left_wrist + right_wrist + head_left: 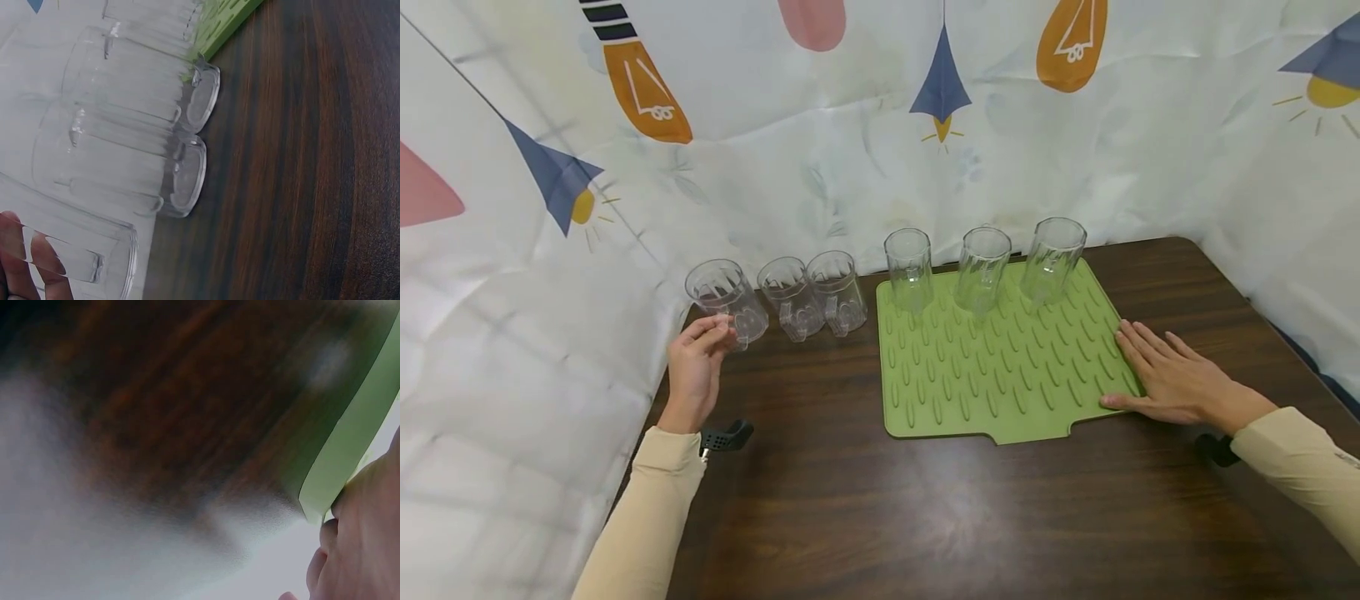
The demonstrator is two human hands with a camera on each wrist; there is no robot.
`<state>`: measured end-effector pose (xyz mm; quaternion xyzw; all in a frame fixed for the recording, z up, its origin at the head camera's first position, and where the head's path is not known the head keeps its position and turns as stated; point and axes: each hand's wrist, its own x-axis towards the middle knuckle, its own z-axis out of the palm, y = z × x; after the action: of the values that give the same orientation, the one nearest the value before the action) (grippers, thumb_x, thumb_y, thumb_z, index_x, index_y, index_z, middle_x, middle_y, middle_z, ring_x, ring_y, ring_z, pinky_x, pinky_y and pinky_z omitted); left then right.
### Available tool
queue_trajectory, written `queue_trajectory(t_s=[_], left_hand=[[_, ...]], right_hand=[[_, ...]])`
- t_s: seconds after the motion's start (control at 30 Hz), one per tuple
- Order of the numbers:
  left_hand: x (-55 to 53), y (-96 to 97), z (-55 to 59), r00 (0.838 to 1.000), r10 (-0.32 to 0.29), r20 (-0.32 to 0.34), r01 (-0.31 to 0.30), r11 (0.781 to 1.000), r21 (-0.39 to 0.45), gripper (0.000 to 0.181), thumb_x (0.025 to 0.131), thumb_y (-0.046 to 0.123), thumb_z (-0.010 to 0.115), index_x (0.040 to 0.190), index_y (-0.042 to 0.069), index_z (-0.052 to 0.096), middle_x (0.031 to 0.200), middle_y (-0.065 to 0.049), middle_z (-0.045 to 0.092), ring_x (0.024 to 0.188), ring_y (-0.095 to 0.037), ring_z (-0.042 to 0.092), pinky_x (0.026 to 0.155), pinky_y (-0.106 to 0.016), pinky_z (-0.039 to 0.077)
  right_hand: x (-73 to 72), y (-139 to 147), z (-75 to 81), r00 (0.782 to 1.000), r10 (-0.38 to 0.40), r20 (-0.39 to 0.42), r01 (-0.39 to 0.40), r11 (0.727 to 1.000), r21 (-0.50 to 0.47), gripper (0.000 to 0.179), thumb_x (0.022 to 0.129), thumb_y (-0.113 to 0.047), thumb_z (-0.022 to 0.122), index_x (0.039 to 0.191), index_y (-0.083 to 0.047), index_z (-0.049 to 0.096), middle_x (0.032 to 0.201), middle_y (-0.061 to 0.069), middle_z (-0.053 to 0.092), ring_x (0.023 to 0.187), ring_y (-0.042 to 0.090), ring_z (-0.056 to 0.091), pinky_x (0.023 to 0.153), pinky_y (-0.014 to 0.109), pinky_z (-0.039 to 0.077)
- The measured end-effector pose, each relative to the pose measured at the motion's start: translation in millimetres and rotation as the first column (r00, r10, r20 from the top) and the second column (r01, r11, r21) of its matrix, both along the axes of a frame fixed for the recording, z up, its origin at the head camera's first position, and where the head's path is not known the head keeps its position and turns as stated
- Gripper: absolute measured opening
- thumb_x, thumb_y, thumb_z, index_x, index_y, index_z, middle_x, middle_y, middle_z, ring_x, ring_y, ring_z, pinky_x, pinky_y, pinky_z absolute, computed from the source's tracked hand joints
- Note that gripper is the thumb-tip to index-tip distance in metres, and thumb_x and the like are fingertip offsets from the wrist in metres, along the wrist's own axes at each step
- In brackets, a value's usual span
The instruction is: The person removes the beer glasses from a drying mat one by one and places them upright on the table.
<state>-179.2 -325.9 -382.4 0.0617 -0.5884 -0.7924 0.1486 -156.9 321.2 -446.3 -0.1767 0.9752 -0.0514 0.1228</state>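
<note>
The left hand (694, 367) pinches the handle of the leftmost glass mug (724, 285), which stands just beyond its fingertips, while the right hand (1172, 383), fingers straight, rests well apart on the right edge of the green mat (1000, 379). Just right of the gripped mug are two more clear mugs (793, 293) (nearly touching each other) on the dark wooden table (850, 500), and farther right three upright glasses (982, 271) line the mat's back edge.
</note>
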Motion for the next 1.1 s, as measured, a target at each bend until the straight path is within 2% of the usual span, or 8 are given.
queue_trajectory(t_s=[0.6,1.1], left_hand=[[-23.2,-3.7,-25.3,0.996,0.05,0.08,-0.049,0.999,-0.021,0.016,0.102,0.003,0.062,0.093,0.005,0.075,0.096,-0.001,0.072,0.079,-0.013,0.067,0.075,-0.021,0.058],[-30.0,-7.0,-35.5,0.99,0.045,0.134,-0.044,0.999,-0.015,0.014,0.103,0.007,0.062,0.097,0.005,0.074,0.095,0.0,0.072,0.081,-0.012,0.066,0.076,-0.021,0.057]], right_hand=[[0.7,-1.0,1.2,1.0,-0.01,0.001,0.01,1.0,-0.005,0.116,0.092,-0.074,0.058,0.165,0.001,0.007,0.174,0.025,0.003,0.162,0.045,0.006,0.127,0.07,0.009],[1.7,-2.1,0.5,1.0,-0.018,0.003,0.018,1.0,-0.005,0.116,0.091,-0.074,0.058,0.165,0.001,0.007,0.174,0.024,0.002,0.162,0.044,0.005,0.126,0.071,0.01]])
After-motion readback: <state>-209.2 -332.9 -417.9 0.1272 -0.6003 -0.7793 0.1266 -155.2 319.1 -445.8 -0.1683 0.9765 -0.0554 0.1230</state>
